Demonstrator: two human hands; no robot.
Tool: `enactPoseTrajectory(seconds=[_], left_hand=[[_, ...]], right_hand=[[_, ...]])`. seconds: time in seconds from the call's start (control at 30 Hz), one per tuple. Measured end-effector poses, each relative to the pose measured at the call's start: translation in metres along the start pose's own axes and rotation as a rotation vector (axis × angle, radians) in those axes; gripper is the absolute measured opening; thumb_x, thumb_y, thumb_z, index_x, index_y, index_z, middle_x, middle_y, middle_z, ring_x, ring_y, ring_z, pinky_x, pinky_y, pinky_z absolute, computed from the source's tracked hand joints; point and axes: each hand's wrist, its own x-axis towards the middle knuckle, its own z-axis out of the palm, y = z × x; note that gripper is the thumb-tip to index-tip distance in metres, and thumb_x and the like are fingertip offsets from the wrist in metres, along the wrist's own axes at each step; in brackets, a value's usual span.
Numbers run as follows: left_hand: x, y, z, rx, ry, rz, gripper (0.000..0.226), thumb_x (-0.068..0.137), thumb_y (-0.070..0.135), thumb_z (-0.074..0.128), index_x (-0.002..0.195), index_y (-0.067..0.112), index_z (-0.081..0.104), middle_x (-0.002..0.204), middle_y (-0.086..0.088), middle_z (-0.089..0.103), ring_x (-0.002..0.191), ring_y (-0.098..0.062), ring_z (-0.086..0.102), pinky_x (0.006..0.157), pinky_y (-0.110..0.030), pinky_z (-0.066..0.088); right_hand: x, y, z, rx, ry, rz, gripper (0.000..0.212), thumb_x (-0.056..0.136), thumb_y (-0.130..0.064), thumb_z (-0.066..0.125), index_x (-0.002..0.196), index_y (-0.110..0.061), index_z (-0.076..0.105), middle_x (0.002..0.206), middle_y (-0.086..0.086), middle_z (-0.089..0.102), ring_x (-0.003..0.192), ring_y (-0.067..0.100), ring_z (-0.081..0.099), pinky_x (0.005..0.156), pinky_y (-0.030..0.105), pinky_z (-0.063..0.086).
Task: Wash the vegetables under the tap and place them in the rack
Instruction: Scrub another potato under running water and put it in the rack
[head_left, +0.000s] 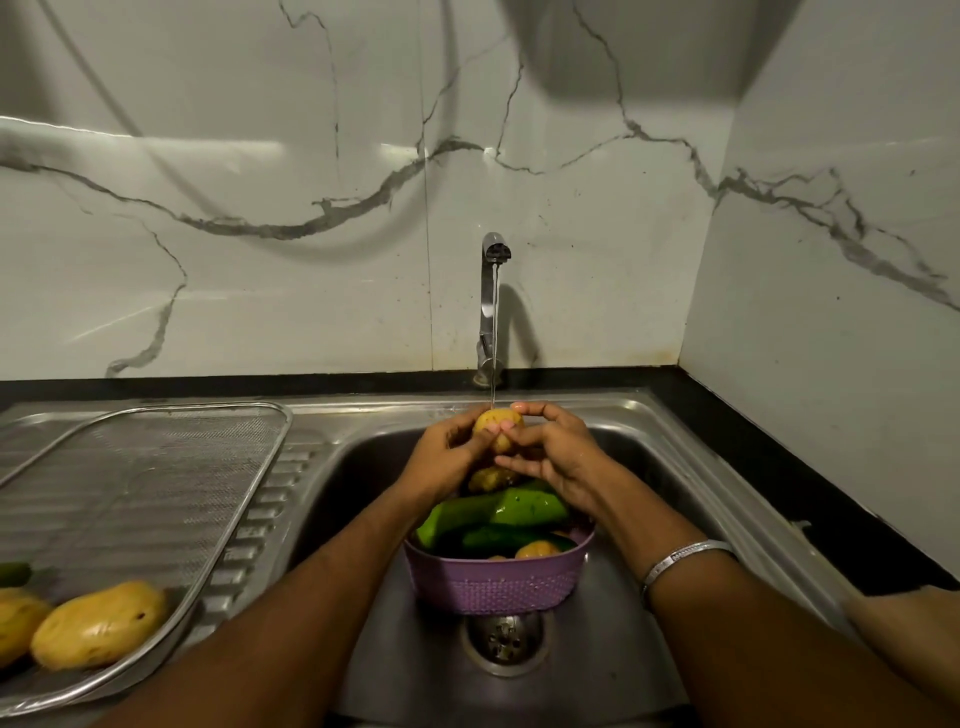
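Water runs in a thin stream from the steel tap (491, 291) onto a small yellow potato (497, 422). My left hand (448, 451) and my right hand (551, 451) both grip this potato over the sink (649, 467), fingers curled round it. Below my hands stands a purple basket (493, 577) with green cucumbers (498, 512), another potato (488, 478) and more potatoes at its near side. The wire mesh rack (156, 467) lies on the drainboard at the left. Two washed potatoes (98, 623) and a green vegetable (13, 573) lie at its near left.
The sink drain (503, 636) sits just in front of the basket. A black counter edge (779, 467) runs behind and to the right of the sink. Marble-patterned wall tiles (311, 208) close off the back and right.
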Motion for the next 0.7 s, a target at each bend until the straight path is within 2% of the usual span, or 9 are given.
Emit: enactPoseTrajectory(seconds=[0.07,0.13,0.2,0.27,0.37,0.43,0.5,0.57,0.7], left_hand=[[-0.002,0.002,0.008,-0.182,0.01,-0.131,0.033,0.102,0.019,0.057,0.135,0.024,0.06,0.126,-0.008,0.068,0.108,-0.018,0.07,0.086,-0.034,0.06],[-0.004,0.005,0.015,-0.31,0.068,-0.195,0.028,0.103,0.021,0.056,0.13,0.021,0.064,0.116,-0.011,0.071,0.093,-0.019,0.075,0.074,-0.033,0.062],[-0.003,0.007,0.022,-0.394,0.16,-0.224,0.025,0.103,0.024,0.056,0.124,0.017,0.068,0.111,-0.016,0.073,0.083,-0.022,0.075,0.07,-0.036,0.063],[0.0,0.009,0.025,-0.443,0.233,-0.263,0.024,0.103,0.029,0.057,0.116,0.016,0.072,0.104,-0.019,0.074,0.08,-0.028,0.073,0.073,-0.042,0.062],[0.004,0.011,0.024,-0.49,0.219,-0.315,0.027,0.104,0.031,0.054,0.109,0.013,0.074,0.089,-0.014,0.075,0.073,-0.024,0.073,0.069,-0.039,0.063],[0.007,0.012,0.02,-0.56,0.132,-0.314,0.029,0.106,0.025,0.05,0.12,0.009,0.069,0.1,-0.015,0.074,0.08,-0.022,0.075,0.071,-0.034,0.064],[0.007,0.011,0.016,-0.627,0.031,-0.295,0.029,0.106,0.018,0.048,0.128,0.008,0.063,0.114,-0.018,0.072,0.091,-0.024,0.075,0.08,-0.037,0.063],[0.006,0.011,0.016,-0.64,-0.011,-0.282,0.03,0.104,0.015,0.051,0.131,0.009,0.062,0.117,-0.017,0.072,0.096,-0.026,0.075,0.082,-0.04,0.061],[0.008,0.014,0.022,-0.633,0.179,-0.301,0.027,0.101,0.019,0.059,0.124,0.01,0.068,0.11,-0.018,0.073,0.087,-0.026,0.076,0.065,-0.035,0.064]], right_hand=[[0.0,0.0,0.001,-0.025,-0.018,0.001,0.033,0.089,0.011,0.066,0.114,-0.011,0.067,0.122,0.022,0.066,0.106,0.038,0.07,0.078,0.045,0.064],[-0.002,0.0,0.001,-0.043,-0.036,-0.014,0.034,0.089,0.01,0.066,0.115,-0.011,0.069,0.121,0.021,0.067,0.104,0.037,0.071,0.077,0.043,0.065],[-0.004,0.0,0.001,-0.065,-0.045,-0.04,0.034,0.088,0.009,0.069,0.115,-0.011,0.07,0.121,0.019,0.068,0.103,0.036,0.072,0.076,0.041,0.065],[-0.004,0.001,0.002,-0.083,-0.034,-0.056,0.032,0.087,0.007,0.072,0.112,-0.013,0.072,0.122,0.016,0.069,0.103,0.035,0.072,0.074,0.039,0.065],[-0.006,0.0,0.001,-0.078,-0.038,-0.061,0.032,0.087,0.007,0.072,0.11,-0.015,0.073,0.122,0.014,0.07,0.105,0.034,0.072,0.074,0.039,0.065],[-0.006,-0.003,-0.001,-0.024,-0.026,-0.07,0.031,0.088,0.007,0.07,0.111,-0.014,0.072,0.121,0.015,0.07,0.104,0.034,0.072,0.075,0.039,0.065],[-0.007,-0.005,-0.002,0.051,-0.008,-0.07,0.031,0.089,0.006,0.069,0.114,-0.012,0.071,0.122,0.018,0.068,0.105,0.035,0.07,0.076,0.04,0.064],[-0.007,-0.006,-0.001,0.095,-0.005,-0.057,0.034,0.09,0.004,0.069,0.121,-0.009,0.069,0.125,0.02,0.066,0.107,0.035,0.07,0.077,0.043,0.063],[-0.01,-0.006,0.001,0.089,-0.042,-0.04,0.034,0.089,0.005,0.069,0.119,-0.009,0.07,0.127,0.021,0.065,0.106,0.036,0.07,0.077,0.042,0.064]])
